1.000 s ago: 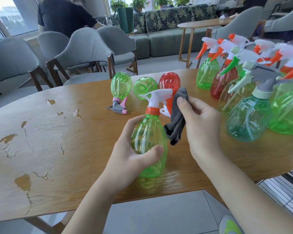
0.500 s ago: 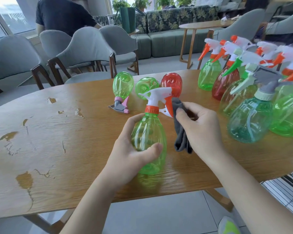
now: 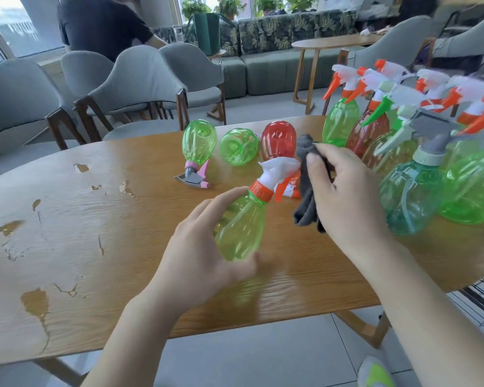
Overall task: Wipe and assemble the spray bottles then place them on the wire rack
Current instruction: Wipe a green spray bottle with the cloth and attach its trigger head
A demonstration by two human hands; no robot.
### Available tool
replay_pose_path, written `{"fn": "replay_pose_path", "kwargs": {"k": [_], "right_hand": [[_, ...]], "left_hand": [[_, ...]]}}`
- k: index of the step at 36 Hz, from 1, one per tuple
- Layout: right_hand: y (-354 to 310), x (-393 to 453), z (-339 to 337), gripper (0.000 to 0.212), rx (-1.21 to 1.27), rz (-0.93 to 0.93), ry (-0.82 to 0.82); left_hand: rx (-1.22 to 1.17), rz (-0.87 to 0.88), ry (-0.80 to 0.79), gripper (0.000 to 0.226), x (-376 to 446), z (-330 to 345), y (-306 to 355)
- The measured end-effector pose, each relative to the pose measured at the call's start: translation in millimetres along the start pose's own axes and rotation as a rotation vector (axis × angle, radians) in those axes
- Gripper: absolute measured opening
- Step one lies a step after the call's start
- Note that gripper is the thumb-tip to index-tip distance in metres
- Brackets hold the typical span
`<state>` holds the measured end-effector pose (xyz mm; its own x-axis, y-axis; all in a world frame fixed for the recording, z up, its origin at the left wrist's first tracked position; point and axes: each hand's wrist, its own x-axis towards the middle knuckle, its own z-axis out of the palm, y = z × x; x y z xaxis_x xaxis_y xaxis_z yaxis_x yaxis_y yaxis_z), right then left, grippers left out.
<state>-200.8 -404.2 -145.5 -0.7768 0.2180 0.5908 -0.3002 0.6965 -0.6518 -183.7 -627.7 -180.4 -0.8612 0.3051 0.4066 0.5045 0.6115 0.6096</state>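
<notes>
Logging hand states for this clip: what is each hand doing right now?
Left hand: closed around the tilted green spray bottle, holding it.
Right hand: closed on the dark grey cloth, beside the bottle's trigger head.

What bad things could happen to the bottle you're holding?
The green bottle is tilted in the left hand, whose fingers look loosely spread, so it might slip onto the table. The right hand, holding the grey cloth, is close to the standing bottles and could bump them over.
</notes>
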Motion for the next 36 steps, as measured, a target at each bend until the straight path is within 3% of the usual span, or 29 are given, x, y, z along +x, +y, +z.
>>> {"fn": "replay_pose_path", "kwargs": {"k": [6,16,21,27,31,36], "right_hand": [[-2,-1,-1,0.026,-0.109,-0.093,-0.085],[-33,-20,4,0.03,0.131,-0.154,-0.044],[-34,-24,0,0.022,0.473,0.074,-0.052],[-25,-28,21,0.026,0.712,0.667,-0.174],[-30,-30,27,0.022,0.922,0.79,-0.138],[-29,-29,24,0.017,1.046,0.88,-0.143]], "left_hand": [[0.208,0.016,-0.015,0.089,-2,-3,5],[0.205,-0.057,0.046,0.086,-1,3,10],[0.161,-0.106,0.093,0.085,-3,7,13],[0.116,-0.123,0.149,0.086,-6,16,20],[0.214,-0.092,0.153,0.094,-6,23,25],[0.497,-0.087,0.225,0.102,-5,31,27]]}}
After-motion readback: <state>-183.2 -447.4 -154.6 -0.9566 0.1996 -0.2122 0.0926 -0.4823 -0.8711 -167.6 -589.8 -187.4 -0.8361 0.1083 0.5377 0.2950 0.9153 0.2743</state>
